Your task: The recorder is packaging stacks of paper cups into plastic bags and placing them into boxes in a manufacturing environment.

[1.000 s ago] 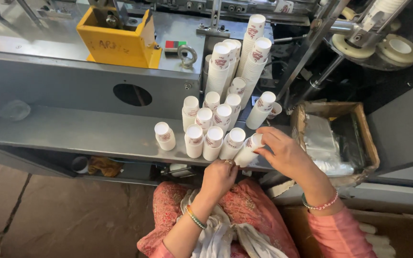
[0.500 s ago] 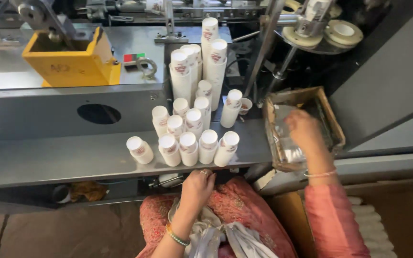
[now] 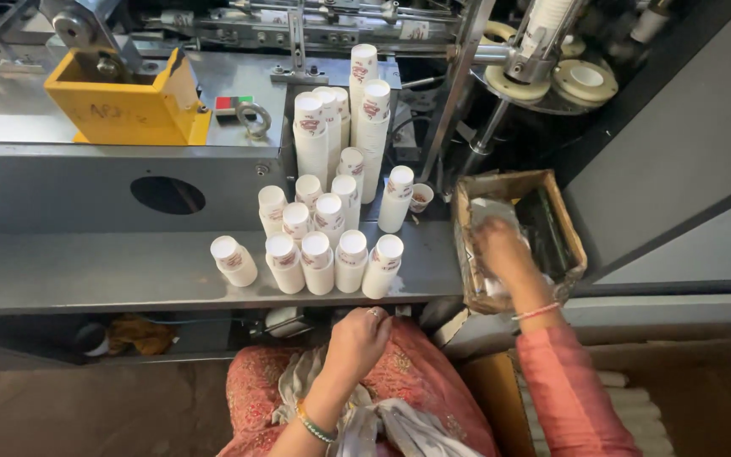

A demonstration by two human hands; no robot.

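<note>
right hand [image 3: 501,250] reaching into cardboard box [image 3: 565,222] beside grey shelf [image 3: 86,271], touching clear plastic bags [image 3: 488,211], finger state blurred, cannot tell, left hand [image 3: 359,336] hovering below shelf edge, fingers curling loosely, holding nothing, short stacks of white paper cups [image 3: 319,250] standing near it

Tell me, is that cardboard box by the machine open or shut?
Open. The cardboard box has no lid over its top, and the person's right hand reaches down inside it among clear plastic bags.

Open brown cardboard box [image 3: 564,222] stands right of the worktop [image 3: 86,271], holding clear plastic bags [image 3: 488,211]. White paper cups [image 3: 353,254] carry small red-brown printed labels.
</note>
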